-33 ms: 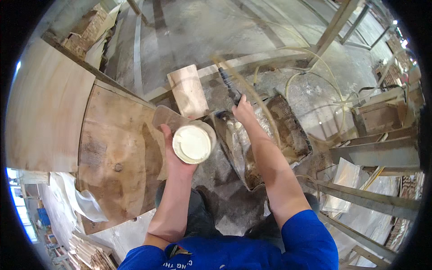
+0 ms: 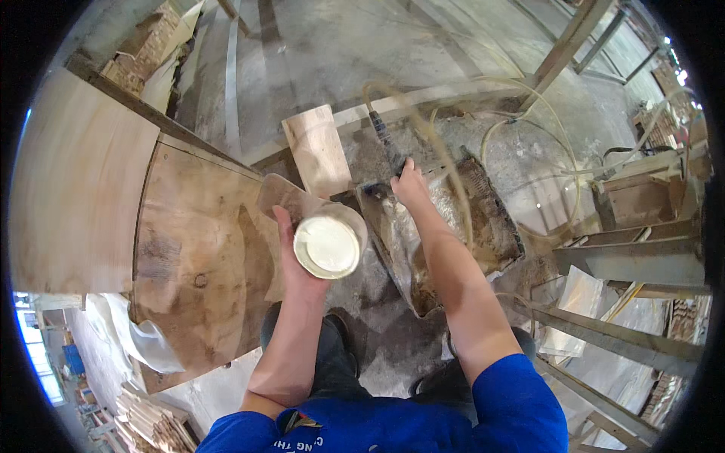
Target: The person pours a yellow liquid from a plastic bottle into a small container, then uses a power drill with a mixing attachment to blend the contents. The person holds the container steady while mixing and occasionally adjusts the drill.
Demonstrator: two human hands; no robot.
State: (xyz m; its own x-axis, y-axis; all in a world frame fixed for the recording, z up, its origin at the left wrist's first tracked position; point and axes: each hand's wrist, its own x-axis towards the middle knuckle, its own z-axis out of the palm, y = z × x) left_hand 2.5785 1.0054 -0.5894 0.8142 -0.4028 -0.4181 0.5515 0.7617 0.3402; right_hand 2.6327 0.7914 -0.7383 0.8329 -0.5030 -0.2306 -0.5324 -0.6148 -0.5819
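Observation:
My left hand (image 2: 300, 260) is closed around a beige piece with a round, cream-coloured face (image 2: 326, 247) turned up toward me. A smooth tan part (image 2: 283, 195) sticks out beyond its far left side; I cannot tell its kind. My right hand (image 2: 410, 186) grips a slim black air tool (image 2: 387, 142), its far end joined to a yellowish hose (image 2: 423, 124) that bends back over my forearm. The tool's near end, beside my fingers, is hard to make out. A gap separates the tool from the round piece.
Below my right hand lies a dark, dusty, open tray-like container (image 2: 495, 223). A pale wooden block (image 2: 317, 151) is beyond my left hand. A wooden panel (image 2: 200, 257) borders the left. Hose coils (image 2: 570, 162) and metal beams (image 2: 604, 332) are on the right.
The round piece has shifted slightly right and toward me in my left hand, its face tilting a little. The hose at the tool's far end now arches higher; my right hand has barely moved.

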